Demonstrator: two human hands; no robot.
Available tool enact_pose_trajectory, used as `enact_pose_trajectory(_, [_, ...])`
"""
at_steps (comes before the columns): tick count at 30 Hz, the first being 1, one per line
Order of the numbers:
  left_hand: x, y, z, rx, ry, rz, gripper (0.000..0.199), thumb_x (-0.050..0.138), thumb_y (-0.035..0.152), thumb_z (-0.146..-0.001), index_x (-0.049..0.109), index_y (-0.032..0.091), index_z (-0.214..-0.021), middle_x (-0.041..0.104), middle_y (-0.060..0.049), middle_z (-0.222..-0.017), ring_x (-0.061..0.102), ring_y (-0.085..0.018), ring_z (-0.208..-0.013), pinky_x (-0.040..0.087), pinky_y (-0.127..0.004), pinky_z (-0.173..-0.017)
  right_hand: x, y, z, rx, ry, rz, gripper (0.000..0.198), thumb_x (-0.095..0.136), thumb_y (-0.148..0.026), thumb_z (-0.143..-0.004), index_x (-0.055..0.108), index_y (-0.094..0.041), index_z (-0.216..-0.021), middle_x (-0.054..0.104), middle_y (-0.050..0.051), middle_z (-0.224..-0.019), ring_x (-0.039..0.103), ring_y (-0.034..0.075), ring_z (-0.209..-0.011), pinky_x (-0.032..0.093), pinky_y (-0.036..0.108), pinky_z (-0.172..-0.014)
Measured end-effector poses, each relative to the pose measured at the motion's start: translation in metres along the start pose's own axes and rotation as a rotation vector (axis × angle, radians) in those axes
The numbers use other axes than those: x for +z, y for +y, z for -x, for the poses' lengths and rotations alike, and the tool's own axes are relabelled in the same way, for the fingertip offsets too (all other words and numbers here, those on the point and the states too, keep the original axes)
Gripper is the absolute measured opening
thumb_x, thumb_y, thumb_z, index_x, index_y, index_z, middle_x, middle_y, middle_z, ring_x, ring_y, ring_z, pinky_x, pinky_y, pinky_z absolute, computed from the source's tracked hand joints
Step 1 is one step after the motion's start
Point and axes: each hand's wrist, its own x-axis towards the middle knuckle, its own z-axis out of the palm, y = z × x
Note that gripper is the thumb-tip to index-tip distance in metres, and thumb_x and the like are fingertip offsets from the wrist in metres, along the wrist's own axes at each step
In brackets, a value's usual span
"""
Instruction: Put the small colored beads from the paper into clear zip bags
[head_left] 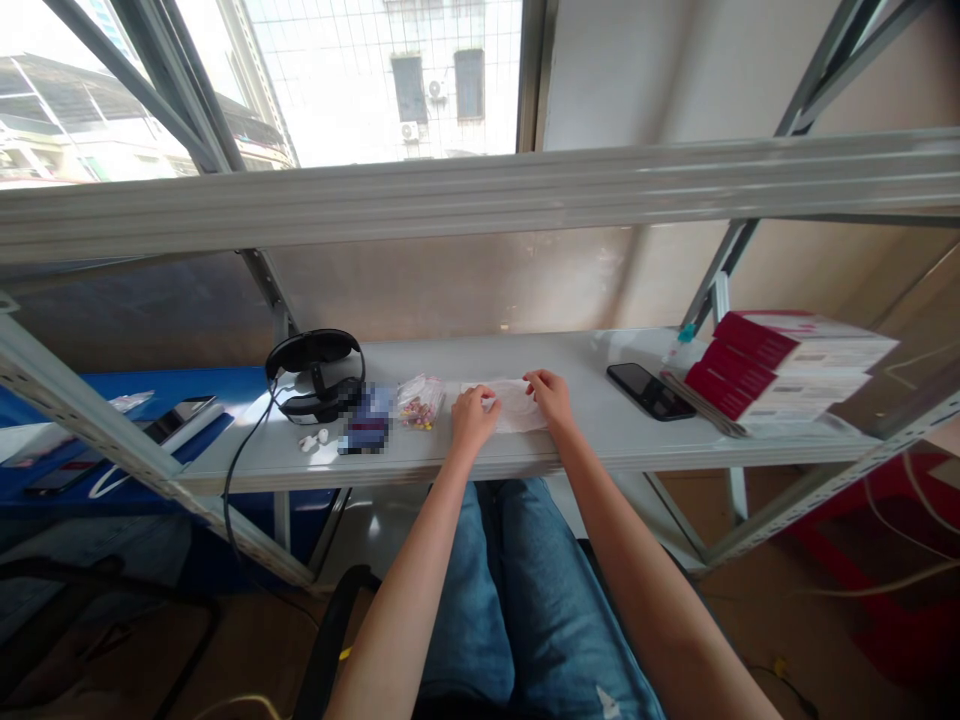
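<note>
Step in hand, judged from posture: two-sided handling of a translucent film [514,408], which lies on the worktop [555,350] near its front edge, directly before the seated person. Whether the film is a single sheet or a flat bag cannot be told at this scale.

Left hand [472,416]: positioned at the left end of the film, fingers curled, thumb close to the forefinger. Right hand [553,396]: positioned at the far right part of the film, forefinger and thumb bent toward each other. Both hands are partly closed. Contact with the film appears likely; a firm grip on either side cannot be confirmed.

Next move, as a judgement: it calls for light fingertip control from both sides, since so thin a material will likely crease or slide if pulled unevenly.

Adjacent items: a clear bag of small coloured pieces [421,403] sits just left of the left hand. Farther left are white earbuds [322,436] and black headphones [313,347]. Right of the right hand, well apart, lies a black smartphone [649,389], near stacked red-and-white boxes [750,370].
</note>
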Motion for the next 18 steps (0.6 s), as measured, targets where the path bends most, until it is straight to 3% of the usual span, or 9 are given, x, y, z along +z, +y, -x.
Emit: enact_pose_trajectory(18, [0.0013,-0.0021,-0.0005,-0.006,-0.001,0.015,0.011,0.055,0.024,-0.075,0.058,0.019,-0.085,0.064,-0.002,-0.093,0.056,-0.016,-0.085,0.040,-0.030,-0.079,0.0000,0.0021,-0.0012,-0.001,-0.016,0.010,0.026,0.047,-0.038,-0.069,0.062,-0.018,-0.066,0.055,-0.001,-0.054,0.044,0.012,-0.051,0.033,0.026,-0.054])
